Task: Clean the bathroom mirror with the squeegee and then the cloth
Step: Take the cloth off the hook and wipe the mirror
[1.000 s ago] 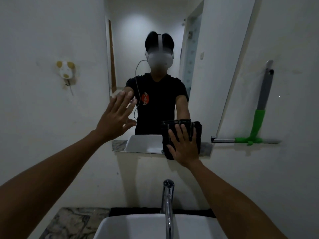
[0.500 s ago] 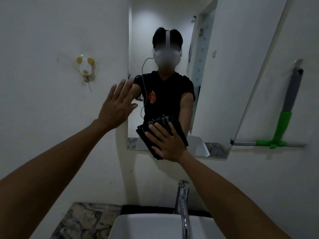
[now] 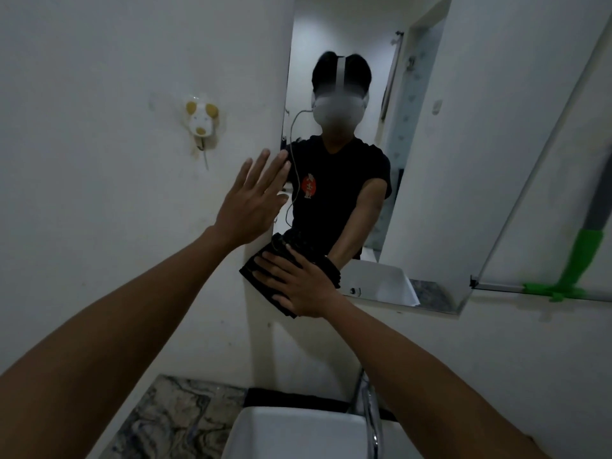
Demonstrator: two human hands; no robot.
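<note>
The squeegee stage was judged complete: the green-headed squeegee with a grey handle [image 3: 586, 260] was seen parked upright on the narrow glass wall shelf [image 3: 503, 287] to the right of the frameless rectangular wall mirror [image 3: 430, 160], touched by neither hand. The cloth stage was judged to be in progress. The folded black cloth [image 3: 265, 283] was observed at the mirror's lower left corner, overlapping the glass edge and the white wall just below it. The right hand [image 3: 298, 286] was laid flat on the cloth with fingers extended and spread, pressing it against the surface; no pinch or curl was seen. The left hand [image 3: 251, 203] was held flat, fingers straight and slightly apart, at the mirror's left edge, the fingertips overlapping the glass; whether the palm bore on the wall could not be told. Whether streaks remained on the glass could not be resolved in the dim light. How much of the mirror had been wiped could not be established; the upper and right portions were presumed possibly outstanding. The white ceramic basin [image 3: 298, 432] and chrome tap [image 3: 372, 415] were noted below
</note>
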